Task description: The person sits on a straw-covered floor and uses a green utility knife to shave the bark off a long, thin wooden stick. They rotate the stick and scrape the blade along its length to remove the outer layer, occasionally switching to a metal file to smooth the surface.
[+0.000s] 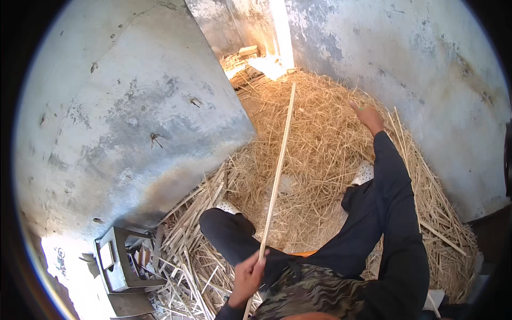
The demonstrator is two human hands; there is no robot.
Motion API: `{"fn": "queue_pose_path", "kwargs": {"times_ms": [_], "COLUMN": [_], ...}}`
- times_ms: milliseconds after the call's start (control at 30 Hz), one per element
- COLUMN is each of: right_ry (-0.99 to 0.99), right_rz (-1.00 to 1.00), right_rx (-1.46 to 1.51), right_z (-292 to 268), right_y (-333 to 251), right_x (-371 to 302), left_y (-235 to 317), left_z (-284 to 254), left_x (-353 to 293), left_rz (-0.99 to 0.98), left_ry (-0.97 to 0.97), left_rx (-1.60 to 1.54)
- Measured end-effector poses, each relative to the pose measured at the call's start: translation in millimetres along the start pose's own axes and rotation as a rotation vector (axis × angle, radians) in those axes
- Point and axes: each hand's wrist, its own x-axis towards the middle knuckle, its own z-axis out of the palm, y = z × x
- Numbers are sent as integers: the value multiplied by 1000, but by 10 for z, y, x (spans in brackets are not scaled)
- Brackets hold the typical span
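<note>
A long, pale, flat strip, bamboo or wood by its look [278, 170], runs from low in front of me up toward the bright gap at the far end. My left hand [248, 274] is closed around its near part, close to my lap, and the strip's tail passes below the hand. Out to the right, my right hand [368, 116] reaches over the heap of straw-coloured shavings [314, 122] with a finger stretched out; I see nothing held in it. Whether it touches the shavings I cannot tell.
Bundles of split strips [189, 266] lie at left, and more long strips [440, 234] lean along the right wall [421, 80]. A worn wall panel [154, 106] stands at left. A small open cabinet [125, 261] sits lower left. My legs are bent either side of the shavings.
</note>
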Motion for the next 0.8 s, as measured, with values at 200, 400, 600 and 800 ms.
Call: {"fn": "queue_pose_path", "kwargs": {"times_ms": [200,400,600,800], "right_ry": [-137,-82,-94,-92], "right_rz": [-378,-962,-891,-1074], "right_rx": [108,313,240,383], "right_z": [-227,-357,-293,-294], "right_y": [-965,-1430,-1566,-1620], "right_x": [-730,-1818,-1763,-2104], "left_y": [159,359,559,572], "left_z": [256,356,371,381], "left_x": [840,1280,1041,1070], "left_rz": [211,216,173,130], "left_ry": [46,-116,-262,-302], "left_rx": [-190,-556,-656,-799]}}
